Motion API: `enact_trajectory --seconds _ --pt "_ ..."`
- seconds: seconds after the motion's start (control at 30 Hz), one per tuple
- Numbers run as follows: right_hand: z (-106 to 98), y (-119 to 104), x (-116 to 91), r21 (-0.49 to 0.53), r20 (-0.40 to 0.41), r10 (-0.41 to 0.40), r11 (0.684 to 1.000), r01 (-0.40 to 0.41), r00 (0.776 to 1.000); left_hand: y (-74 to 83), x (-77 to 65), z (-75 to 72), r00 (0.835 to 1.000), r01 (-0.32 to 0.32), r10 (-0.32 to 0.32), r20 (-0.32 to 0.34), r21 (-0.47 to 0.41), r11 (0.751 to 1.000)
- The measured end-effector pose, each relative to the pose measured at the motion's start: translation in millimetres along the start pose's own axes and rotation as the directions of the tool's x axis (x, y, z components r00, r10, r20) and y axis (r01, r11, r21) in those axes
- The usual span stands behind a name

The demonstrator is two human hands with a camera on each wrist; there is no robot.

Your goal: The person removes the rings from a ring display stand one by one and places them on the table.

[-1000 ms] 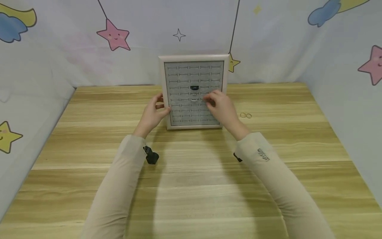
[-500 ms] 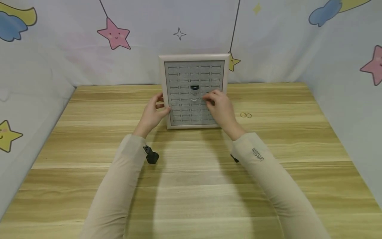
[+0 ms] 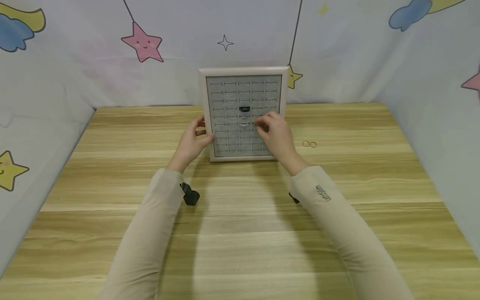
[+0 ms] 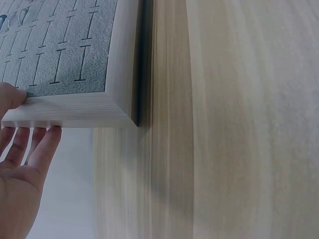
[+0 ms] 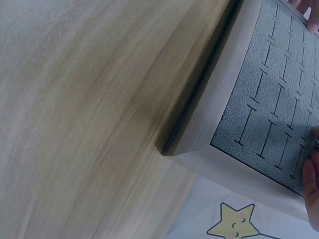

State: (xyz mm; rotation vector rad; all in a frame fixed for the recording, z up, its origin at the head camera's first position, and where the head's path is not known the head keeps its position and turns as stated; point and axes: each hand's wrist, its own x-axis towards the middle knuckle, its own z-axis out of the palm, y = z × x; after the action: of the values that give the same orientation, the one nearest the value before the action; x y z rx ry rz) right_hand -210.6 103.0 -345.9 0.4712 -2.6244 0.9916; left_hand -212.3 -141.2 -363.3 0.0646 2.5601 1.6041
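A ring display board (image 3: 228,146) with a pale frame and grey slotted padding stands upright at the back of the table. My left hand (image 3: 192,143) grips its left edge, thumb in front and fingers behind, as the left wrist view also shows. My right hand (image 3: 278,134) is at the board's right half, thumb and index finger pinching a small ring almost hidden by the fingertips, right at a slot. In the middle column sit a wide black ring (image 3: 244,109) and, below it, a pale silvery ring (image 3: 244,124) with a fainter one between.
Two thin gold-coloured rings (image 3: 309,144) lie side by side on the wooden table (image 3: 240,233), right of the board. A white cloth backdrop (image 3: 180,83) with printed stars hangs behind and at both sides. Black wrist cameras sit below both cuffs.
The right forearm has shifted slightly inward to the left, its fingertips staying at nearly the same slot. The left hand and the board have kept their places.
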Motion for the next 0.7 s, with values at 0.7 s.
enact_trajectory --seconds 0.7 --pt "-18.7 15.5 4.1 0.418 0.107 0.179 0.884 -0.207 0.978 1.3 -0.4 -0.5 1.000 -0.002 0.002 0.010 0.015 1.000"
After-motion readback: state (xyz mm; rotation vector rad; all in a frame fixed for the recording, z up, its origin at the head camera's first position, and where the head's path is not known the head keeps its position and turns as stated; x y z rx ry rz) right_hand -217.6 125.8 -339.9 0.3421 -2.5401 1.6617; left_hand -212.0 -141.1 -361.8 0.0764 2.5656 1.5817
